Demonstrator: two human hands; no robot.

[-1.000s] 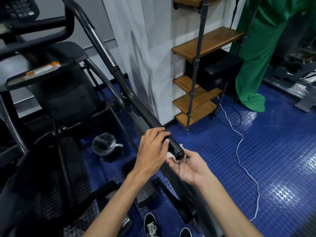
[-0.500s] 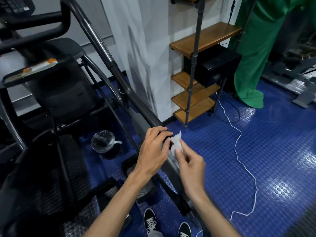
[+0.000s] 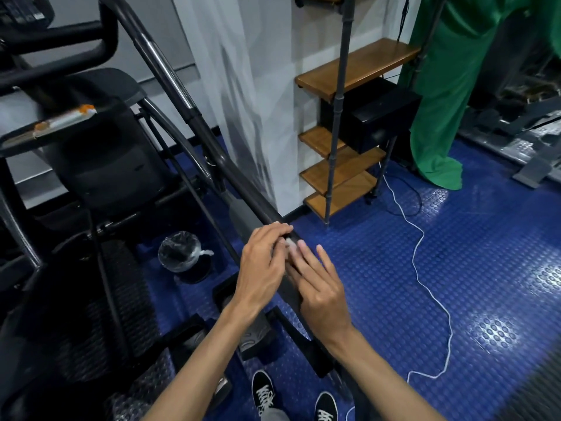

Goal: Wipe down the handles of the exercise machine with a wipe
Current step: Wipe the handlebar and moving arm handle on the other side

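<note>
Handle (image 3: 212, 153), a long dark grey tube with a polished chrome stretch near its top, ran diagonally through the head view: its long axis sloped from the upper left down toward the lower middle, with the near end pointing at the person. That near end was hidden under the two hands, so its tip could not be made out. It belonged to the black exercise machine (image 3: 100, 165) filling the left side, whose upper console was cut off by the frame edge.

The left hand (image 3: 262, 268) lay over the top of the tube near its end, fingers curled down around it in a loose grip. The right hand (image 3: 318, 287) sat just beside it, fingers stretched fairly flat along the tube and pressing a small white wipe (image 3: 290, 244) against it; only a sliver of the wipe showed between the fingertips of both hands, and motion blur made its shape uncertain. How far the right hand closed under the tube could not be told.

On the blue studded rubber floor (image 3: 455, 268) a thin white cord (image 3: 425, 268) trailed to the right, and a small round bin lined with a clear bag (image 3: 180, 252) stood left of the hands, well apart from them
</note>
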